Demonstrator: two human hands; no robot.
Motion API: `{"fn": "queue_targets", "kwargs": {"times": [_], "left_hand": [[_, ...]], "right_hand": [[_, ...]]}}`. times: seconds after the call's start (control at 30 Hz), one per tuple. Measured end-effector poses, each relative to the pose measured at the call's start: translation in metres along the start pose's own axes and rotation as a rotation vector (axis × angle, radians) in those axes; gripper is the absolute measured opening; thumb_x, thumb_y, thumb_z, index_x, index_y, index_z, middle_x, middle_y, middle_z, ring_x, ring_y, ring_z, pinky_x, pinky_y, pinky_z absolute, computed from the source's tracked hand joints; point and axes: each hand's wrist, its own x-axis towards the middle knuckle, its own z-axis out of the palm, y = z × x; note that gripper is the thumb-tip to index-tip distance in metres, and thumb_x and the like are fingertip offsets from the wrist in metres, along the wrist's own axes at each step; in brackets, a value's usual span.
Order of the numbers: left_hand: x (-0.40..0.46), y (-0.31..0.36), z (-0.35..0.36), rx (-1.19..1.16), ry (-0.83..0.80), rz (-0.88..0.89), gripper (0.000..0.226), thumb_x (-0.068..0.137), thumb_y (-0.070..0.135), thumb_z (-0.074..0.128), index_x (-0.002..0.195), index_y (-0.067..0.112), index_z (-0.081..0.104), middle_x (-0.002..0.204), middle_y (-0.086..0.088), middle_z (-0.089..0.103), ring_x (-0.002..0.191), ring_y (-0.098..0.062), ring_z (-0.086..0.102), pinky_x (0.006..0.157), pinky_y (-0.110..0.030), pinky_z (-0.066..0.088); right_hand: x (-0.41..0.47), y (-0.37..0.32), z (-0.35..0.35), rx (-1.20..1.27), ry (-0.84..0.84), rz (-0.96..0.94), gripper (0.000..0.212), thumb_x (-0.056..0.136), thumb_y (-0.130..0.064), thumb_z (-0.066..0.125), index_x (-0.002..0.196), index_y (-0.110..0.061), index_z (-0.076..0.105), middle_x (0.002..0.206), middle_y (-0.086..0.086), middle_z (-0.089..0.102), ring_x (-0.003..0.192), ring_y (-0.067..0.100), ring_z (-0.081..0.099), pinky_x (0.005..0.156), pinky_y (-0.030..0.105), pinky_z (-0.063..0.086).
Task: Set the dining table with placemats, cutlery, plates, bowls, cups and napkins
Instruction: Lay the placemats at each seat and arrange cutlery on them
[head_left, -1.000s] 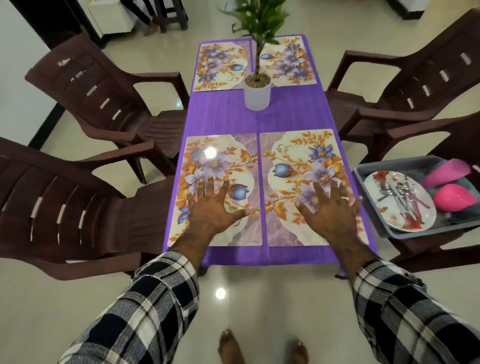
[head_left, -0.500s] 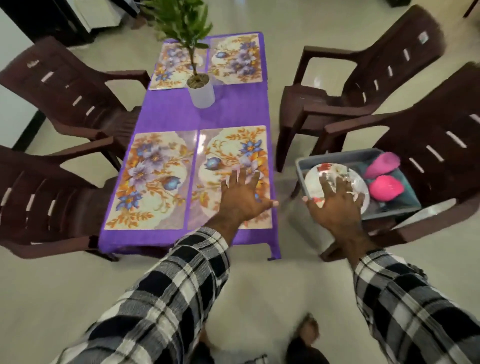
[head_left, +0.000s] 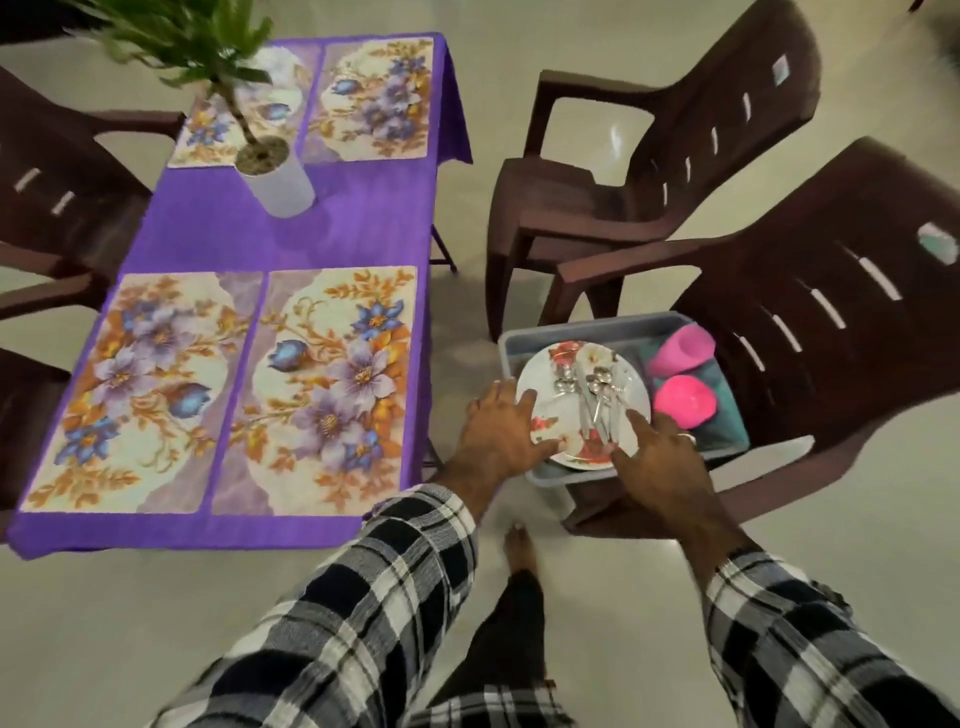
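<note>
Several floral placemats lie on the purple-clothed table (head_left: 311, 234); the near pair are the left placemat (head_left: 140, 389) and the right placemat (head_left: 322, 389). To the table's right, a grey tub (head_left: 571, 327) sits on a brown chair. It holds a floral plate (head_left: 550, 415) with a pile of steel cutlery (head_left: 597, 395) on it, beside two pink cups (head_left: 680, 348). My left hand (head_left: 501, 426) lies spread on the plate's left rim, thumb on its face. My right hand (head_left: 660, 452) touches the plate's near right edge with its forefinger stretched out.
A potted plant in a white pot (head_left: 278, 176) stands mid-table. Brown plastic chairs surround the table: two on the right (head_left: 675, 171), others at the left edge (head_left: 47, 197). Something teal (head_left: 722, 415) lies under the cups. My bare foot (head_left: 519, 545) is on the floor.
Both hands left the near placemats and swung right to the tub. My view turned right with them; the left hand now rests on the plate.
</note>
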Motion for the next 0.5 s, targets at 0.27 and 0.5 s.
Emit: {"fn": "queue_targets", "kwargs": {"times": [0.27, 0.5], "left_hand": [[0.105, 0.015, 0.053, 0.047, -0.155, -0.060, 0.074, 0.088, 0.071, 0.062, 0.146, 0.026, 0.049, 0.148, -0.006, 0.052, 0.133, -0.032, 0.048, 0.109, -0.051, 0.044], [0.182, 0.017, 0.103, -0.024, -0.243, -0.104, 0.051, 0.099, 0.048, 0.060, 0.140, 0.019, 0.055, 0.136, -0.007, 0.060, 0.127, -0.030, 0.055, 0.104, -0.045, 0.051]], "right_hand": [[0.092, 0.030, 0.042, 0.049, -0.286, 0.064, 0.045, 0.095, -0.035, 0.060, 0.137, -0.018, 0.058, 0.129, 0.016, 0.058, 0.114, 0.043, 0.063, 0.095, 0.048, 0.053], [0.167, 0.040, 0.089, 0.091, -0.466, 0.040, 0.049, 0.093, -0.041, 0.048, 0.127, -0.008, 0.060, 0.125, 0.013, 0.060, 0.115, 0.037, 0.063, 0.094, 0.041, 0.052]]}}
